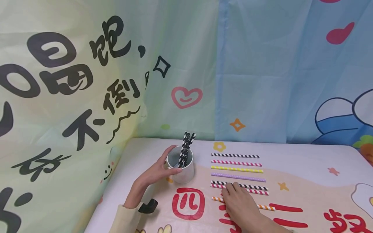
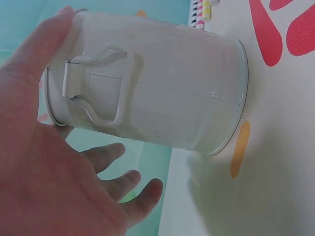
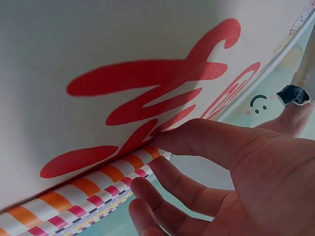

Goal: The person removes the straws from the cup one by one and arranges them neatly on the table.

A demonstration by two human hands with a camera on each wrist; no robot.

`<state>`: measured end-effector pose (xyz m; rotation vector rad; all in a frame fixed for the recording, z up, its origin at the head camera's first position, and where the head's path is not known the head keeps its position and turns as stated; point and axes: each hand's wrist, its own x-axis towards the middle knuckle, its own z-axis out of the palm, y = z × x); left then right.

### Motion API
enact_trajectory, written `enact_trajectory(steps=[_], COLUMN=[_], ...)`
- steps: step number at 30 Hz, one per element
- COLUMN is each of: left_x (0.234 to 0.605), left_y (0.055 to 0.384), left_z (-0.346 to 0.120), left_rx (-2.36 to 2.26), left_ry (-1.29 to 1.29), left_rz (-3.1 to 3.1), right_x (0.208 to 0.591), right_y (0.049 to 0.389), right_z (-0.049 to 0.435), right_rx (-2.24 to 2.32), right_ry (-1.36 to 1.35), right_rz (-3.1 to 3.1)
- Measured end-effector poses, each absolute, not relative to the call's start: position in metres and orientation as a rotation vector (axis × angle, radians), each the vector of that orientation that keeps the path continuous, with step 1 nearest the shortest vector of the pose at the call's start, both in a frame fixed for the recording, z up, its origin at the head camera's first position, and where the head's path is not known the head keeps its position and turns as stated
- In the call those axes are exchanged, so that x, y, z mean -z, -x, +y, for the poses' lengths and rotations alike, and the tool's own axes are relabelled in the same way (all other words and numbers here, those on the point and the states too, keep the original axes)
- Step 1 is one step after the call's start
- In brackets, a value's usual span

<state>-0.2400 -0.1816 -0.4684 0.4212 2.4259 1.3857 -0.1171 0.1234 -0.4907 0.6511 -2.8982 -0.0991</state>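
My left hand grips a white metal mug near its rim, thumb on the near side and other fingers behind. The mug's handle faces the palm in the left wrist view. Several black-and-white paper straws lean inside the mug. My right hand pinches an orange-and-white striped paper straw between thumb and fingers, low over the table. Its fingertips overlap a pink-striped straw in the head view, and a black-striped straw lies just beyond.
Farther back lie a purple straw, a yellow-striped straw, another pink-striped straw and another black-striped straw, roughly parallel. A printed cloth covers the table. Printed curtains hang behind and at left.
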Motion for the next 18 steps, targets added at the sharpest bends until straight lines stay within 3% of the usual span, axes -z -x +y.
enact_trajectory(steps=[10, 18], left_x=[0.466, 0.467], left_y=[0.238, 0.238], left_z=[-0.180, -0.180], left_rx=[-1.386, -1.386], left_ry=[-0.407, -0.424], left_rz=[2.426, 2.427], right_x=[0.474, 0.459], right_y=[0.125, 0.153], right_z=[0.127, 0.124], right_rx=[-0.139, -0.930], right_ry=[-0.566, -0.281], right_rz=[-3.036, -3.077])
